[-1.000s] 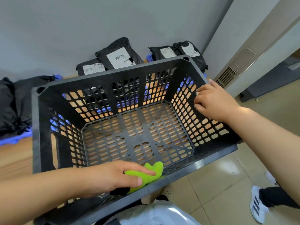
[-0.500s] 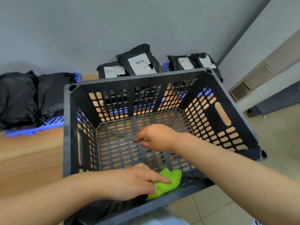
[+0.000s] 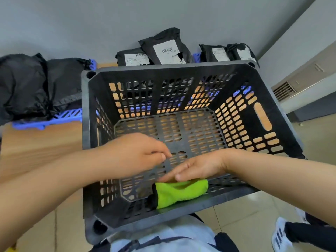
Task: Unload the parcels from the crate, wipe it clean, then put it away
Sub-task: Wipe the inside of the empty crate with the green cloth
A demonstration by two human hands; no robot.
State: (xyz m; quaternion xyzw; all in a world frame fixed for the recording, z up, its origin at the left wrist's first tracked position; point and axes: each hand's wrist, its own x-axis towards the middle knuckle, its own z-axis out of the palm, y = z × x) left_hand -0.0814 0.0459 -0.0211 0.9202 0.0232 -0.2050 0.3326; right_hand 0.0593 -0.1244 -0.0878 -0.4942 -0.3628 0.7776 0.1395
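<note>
Left hand (image 3: pixel 138 153) has let go of the cloth (image 3: pixel 180 193) and lifted clear — right hand (image 3: pixel 196 168) came off the crate (image 3: pixel 163 67) wall, fingers now on it.

Crate (image 3: pixel 169 67) open-topped; walls ring floor; cloth (image 3: pixel 180 193) against near wall.

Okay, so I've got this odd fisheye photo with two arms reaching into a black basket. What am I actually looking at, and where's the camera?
There is no machine here. These are a person's own bare arms, filmed by a wide-angle camera worn on the head and looking down, which bends the edges. The black slotted crate holds no parcels. The black labelled parcels lie behind it by the wall. A green cloth lies inside against the near wall, likely for wiping the crate. The right hand lays straight fingers on the cloth. The left hand hovers over the crate floor, loosely curled, holding nothing.
</note>
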